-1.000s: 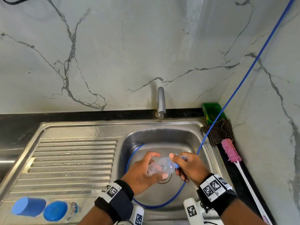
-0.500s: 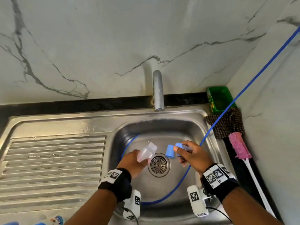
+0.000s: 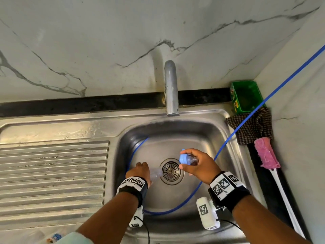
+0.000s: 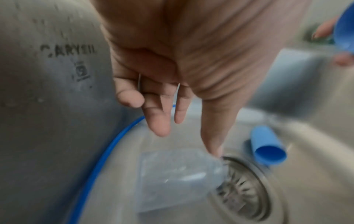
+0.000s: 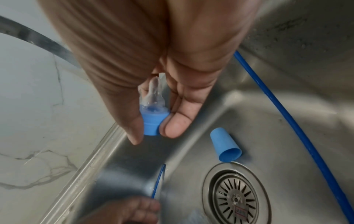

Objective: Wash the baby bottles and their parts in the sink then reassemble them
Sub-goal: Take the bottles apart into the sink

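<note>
- The clear bottle (image 4: 178, 180) lies on its side on the sink (image 3: 202, 131) floor, neck end at the drain (image 3: 171, 171).
- The left hand (image 3: 139, 170) hangs over it, fingers spread and loose, one fingertip touching it.
- The right hand (image 3: 198, 166) pinches the blue ring with its clear teat (image 5: 152, 109).
- A blue cap (image 5: 226, 145) lies beside the drain.

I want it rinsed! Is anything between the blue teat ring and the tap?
Nothing visible. The right hand holds the teat ring with open space up to the tap; the blue cap lies lower, by the drain.
</note>
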The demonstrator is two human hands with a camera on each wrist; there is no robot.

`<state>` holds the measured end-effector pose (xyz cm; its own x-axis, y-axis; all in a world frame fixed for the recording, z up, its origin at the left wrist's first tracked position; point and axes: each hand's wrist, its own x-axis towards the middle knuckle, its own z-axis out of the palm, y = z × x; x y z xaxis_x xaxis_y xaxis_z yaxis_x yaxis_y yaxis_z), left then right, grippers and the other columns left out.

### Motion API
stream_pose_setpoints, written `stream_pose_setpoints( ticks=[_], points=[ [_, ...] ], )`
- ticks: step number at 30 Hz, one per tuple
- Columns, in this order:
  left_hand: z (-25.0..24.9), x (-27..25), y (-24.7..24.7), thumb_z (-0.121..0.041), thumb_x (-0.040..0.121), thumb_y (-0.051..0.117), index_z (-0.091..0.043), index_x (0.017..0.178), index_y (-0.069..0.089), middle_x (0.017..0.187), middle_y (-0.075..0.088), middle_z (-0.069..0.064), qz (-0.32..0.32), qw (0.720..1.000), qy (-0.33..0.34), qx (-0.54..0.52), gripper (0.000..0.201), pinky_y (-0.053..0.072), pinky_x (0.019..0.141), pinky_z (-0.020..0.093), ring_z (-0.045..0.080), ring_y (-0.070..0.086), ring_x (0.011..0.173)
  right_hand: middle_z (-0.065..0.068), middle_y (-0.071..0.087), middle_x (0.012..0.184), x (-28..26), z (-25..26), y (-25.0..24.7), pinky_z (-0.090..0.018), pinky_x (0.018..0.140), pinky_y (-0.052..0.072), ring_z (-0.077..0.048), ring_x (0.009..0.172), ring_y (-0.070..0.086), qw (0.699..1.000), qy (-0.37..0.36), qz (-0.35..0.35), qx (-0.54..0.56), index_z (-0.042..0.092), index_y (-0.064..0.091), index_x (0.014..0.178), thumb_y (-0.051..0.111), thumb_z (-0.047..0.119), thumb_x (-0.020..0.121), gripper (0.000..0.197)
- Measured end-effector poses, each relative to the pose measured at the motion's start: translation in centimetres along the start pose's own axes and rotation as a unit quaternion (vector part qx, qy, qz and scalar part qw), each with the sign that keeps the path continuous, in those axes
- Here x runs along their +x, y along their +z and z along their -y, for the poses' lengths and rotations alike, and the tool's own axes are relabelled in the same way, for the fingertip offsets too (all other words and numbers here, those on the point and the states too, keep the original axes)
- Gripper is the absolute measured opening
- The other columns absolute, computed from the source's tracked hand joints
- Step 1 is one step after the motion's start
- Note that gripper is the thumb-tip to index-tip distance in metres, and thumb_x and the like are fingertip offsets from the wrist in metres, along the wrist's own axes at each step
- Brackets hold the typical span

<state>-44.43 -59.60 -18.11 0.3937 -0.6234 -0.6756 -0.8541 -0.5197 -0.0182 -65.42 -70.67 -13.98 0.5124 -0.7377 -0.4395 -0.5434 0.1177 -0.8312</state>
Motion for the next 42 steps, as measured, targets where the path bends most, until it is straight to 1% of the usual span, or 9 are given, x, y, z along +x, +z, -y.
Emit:
stream_pose_setpoints(
  ticks=[5, 9, 15, 19, 23, 28, 32, 35, 42],
  points=[
    [-1.5, -2.6, -3.3, -0.053, 0.096, 0.053, -0.024, 0.126, 0.057, 0.125, 0.064, 0.003, -0.071, 0.973, 0.036, -0.217, 0.042, 0.048, 0.093, 0.034, 0.023, 0.062, 0.115, 0.017, 0.07, 0.105, -1.4, 1.7, -0.3, -0.018, 0.082, 0.053, 0.0, 0.09, 0.066, 0.998, -0.044, -0.013, -0.043, 0.034, 0.071, 0.112, 0.089, 0.02, 0.072, 0.047],
    [-3.9, -6.8, -5.5, -0.052, 0.091, 0.065, -0.016, 0.101, 0.069, 0.087, 0.073, 0.003, 0.005, 0.822, 0.133, -0.553, 0.038, 0.049, 0.056, 0.023, 0.015, 0.064, 0.069, 0.008, 0.068, 0.11, -3.2, 3.3, 0.3, -0.024, 0.087, 0.055, -0.008, 0.097, 0.067, 0.991, -0.106, -0.032, -0.071, 0.038, 0.069, 0.108, 0.091, 0.016, 0.069, 0.049],
    [-3.6, -10.3, -4.5, -0.067, 0.062, 0.079, -0.021, 0.103, 0.073, 0.098, 0.077, 0.006, 0.001, 0.789, 0.214, -0.576, 0.062, 0.058, 0.081, 0.036, 0.02, 0.072, 0.086, 0.01, 0.061, 0.101, -7.1, 5.5, 1.3, -0.025, 0.092, 0.052, -0.007, 0.095, 0.064, 0.98, -0.145, -0.034, -0.132, 0.04, 0.069, 0.111, 0.084, 0.021, 0.07, 0.047],
    [-2.9, -12.1, -3.9, -0.052, 0.066, 0.085, -0.014, 0.105, 0.072, 0.098, 0.075, 0.017, 0.013, 0.743, 0.218, -0.633, 0.056, 0.057, 0.078, 0.037, 0.017, 0.066, 0.077, 0.008, 0.057, 0.109, -9.6, 6.2, 1.7, -0.023, 0.091, 0.053, -0.009, 0.094, 0.066, 0.984, -0.149, -0.017, -0.095, 0.048, 0.059, 0.116, 0.071, 0.036, 0.065, 0.054],
    [-2.5, -13.4, -3.6, -0.028, 0.086, 0.08, -0.005, 0.109, 0.069, 0.087, 0.074, 0.011, 0.008, 0.726, 0.227, -0.649, 0.035, 0.05, 0.066, 0.021, 0.013, 0.066, 0.072, -0.002, 0.053, 0.126, -11.6, 6.4, 1.7, -0.028, 0.088, 0.058, -0.011, 0.095, 0.07, 0.992, -0.121, 0.028, 0.021, 0.036, 0.056, 0.129, 0.066, 0.024, 0.075, 0.056],
    [-2.1, -14.5, -3.5, -0.05, 0.067, 0.08, -0.01, 0.108, 0.07, 0.087, 0.074, 0.007, -0.003, 0.728, 0.264, -0.633, 0.058, 0.049, 0.068, 0.024, 0.015, 0.064, 0.075, -0.019, 0.056, 0.13, -13.2, 6.9, 1.7, -0.045, 0.089, 0.06, -0.027, 0.092, 0.073, 0.978, -0.07, 0.028, 0.195, 0.015, 0.064, 0.129, 0.056, 0.005, 0.1, 0.032],
    [-1.7, -14.7, -3.6, -0.043, 0.079, 0.077, -0.014, 0.108, 0.072, 0.094, 0.077, 0.008, 0.003, 0.726, 0.277, -0.629, 0.042, 0.056, 0.08, 0.033, 0.021, 0.07, 0.087, -0.023, 0.06, 0.128, -13.4, 6.8, 2.1, -0.048, 0.09, 0.059, -0.031, 0.095, 0.073, 0.974, -0.069, 0.013, 0.217, 0.013, 0.067, 0.127, 0.056, 0.004, 0.1, 0.031],
    [-1.4, -14.8, -4.0, -0.026, 0.096, 0.066, -0.013, 0.113, 0.071, 0.102, 0.077, 0.008, 0.018, 0.728, 0.272, -0.629, 0.022, 0.058, 0.09, 0.033, 0.02, 0.073, 0.099, -0.021, 0.061, 0.126, -13.5, 6.8, 2.3, -0.04, 0.085, 0.061, -0.03, 0.098, 0.073, 0.973, -0.085, 0.009, 0.215, 0.012, 0.067, 0.129, 0.058, 0.005, 0.099, 0.032],
    [-1.3, -14.4, -4.1, -0.025, 0.088, 0.077, -0.008, 0.106, 0.073, 0.096, 0.076, 0.016, -0.012, 0.72, 0.275, -0.638, 0.025, 0.06, 0.089, 0.044, 0.033, 0.074, 0.094, -0.02, 0.062, 0.121, -12.9, 6.7, 2.6, -0.033, 0.076, 0.062, -0.034, 0.094, 0.074, 0.968, -0.098, 0.002, 0.232, 0.006, 0.068, 0.126, 0.064, -0.001, 0.094, 0.033]
  ],
)
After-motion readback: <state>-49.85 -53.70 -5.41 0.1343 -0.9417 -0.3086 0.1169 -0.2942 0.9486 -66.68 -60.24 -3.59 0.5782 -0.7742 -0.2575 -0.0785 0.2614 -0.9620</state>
